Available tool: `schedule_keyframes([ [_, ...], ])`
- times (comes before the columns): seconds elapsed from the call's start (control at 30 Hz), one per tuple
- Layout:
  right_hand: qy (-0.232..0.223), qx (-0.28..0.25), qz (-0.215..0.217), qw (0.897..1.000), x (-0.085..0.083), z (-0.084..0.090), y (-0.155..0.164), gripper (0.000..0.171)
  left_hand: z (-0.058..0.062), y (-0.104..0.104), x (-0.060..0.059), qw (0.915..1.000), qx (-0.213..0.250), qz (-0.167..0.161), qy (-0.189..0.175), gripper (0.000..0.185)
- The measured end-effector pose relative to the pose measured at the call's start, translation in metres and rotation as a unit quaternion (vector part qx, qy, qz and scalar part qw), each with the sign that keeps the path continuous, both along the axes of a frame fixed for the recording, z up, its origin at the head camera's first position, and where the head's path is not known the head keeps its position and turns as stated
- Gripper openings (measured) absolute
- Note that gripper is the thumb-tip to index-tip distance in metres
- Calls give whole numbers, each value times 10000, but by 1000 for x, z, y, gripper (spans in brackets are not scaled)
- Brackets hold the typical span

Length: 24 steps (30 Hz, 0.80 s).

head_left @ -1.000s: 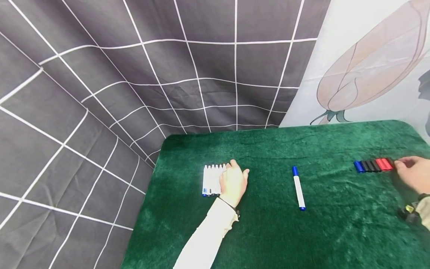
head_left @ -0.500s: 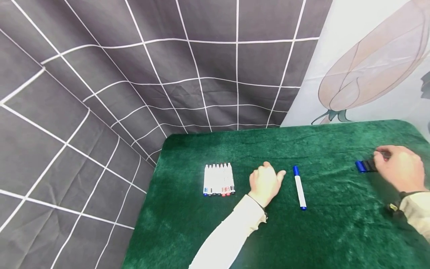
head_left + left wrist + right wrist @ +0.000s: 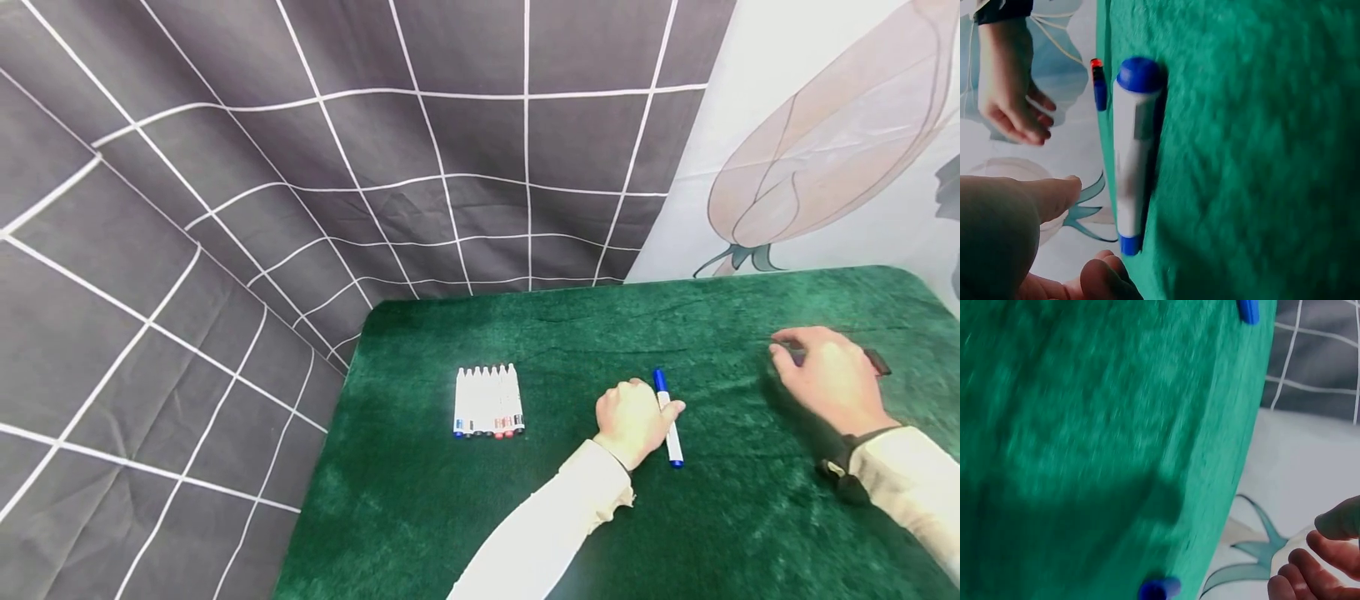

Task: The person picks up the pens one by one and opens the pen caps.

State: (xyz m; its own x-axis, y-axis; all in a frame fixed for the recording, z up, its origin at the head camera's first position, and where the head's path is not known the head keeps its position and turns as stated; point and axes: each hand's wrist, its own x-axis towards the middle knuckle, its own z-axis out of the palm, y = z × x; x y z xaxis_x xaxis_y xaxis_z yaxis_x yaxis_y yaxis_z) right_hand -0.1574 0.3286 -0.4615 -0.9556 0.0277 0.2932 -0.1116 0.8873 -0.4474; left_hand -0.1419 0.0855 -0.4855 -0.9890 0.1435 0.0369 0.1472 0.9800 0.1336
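A whiteboard marker (image 3: 672, 433) with a white barrel and blue ends lies alone on the green cloth. My left hand (image 3: 633, 421) hovers at its left side, thumb reaching across above it. In the left wrist view the thumb and fingers are spread near the marker (image 3: 1132, 156), with a gap showing between. My right hand (image 3: 828, 375) is above the row of caps, hiding most of it; a dark and red end (image 3: 877, 362) peeks out on the right. The right wrist view shows its loosely bent fingers (image 3: 1300, 575) holding nothing, and a blue cap (image 3: 1155, 590) below.
Several uncapped white markers (image 3: 487, 400) lie side by side on the left, their blue, black and red ends toward me. The green cloth (image 3: 420, 517) covers the table. A dark gridded curtain (image 3: 480, 142) and a white patterned one (image 3: 690, 242) hang behind.
My left hand has moved right from the row of white markers to the blue marker. My right hand has moved left from the right end of the caps to above them.
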Motion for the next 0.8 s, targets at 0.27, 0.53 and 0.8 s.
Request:
schedule_keyframes([
  [0.27,184,75,284,9994,2,-2,-15,21,-11,10,4,9996,-204,-127,118,46],
  [0.53,63,75,425,9990,2,-8,-22,22,-11,6,2,9998,-171,-66,27,35],
  [0.8,188,88,563,9982,4,-7,-31,21,-3,-4,3,9985,-451,-192,227,33],
])
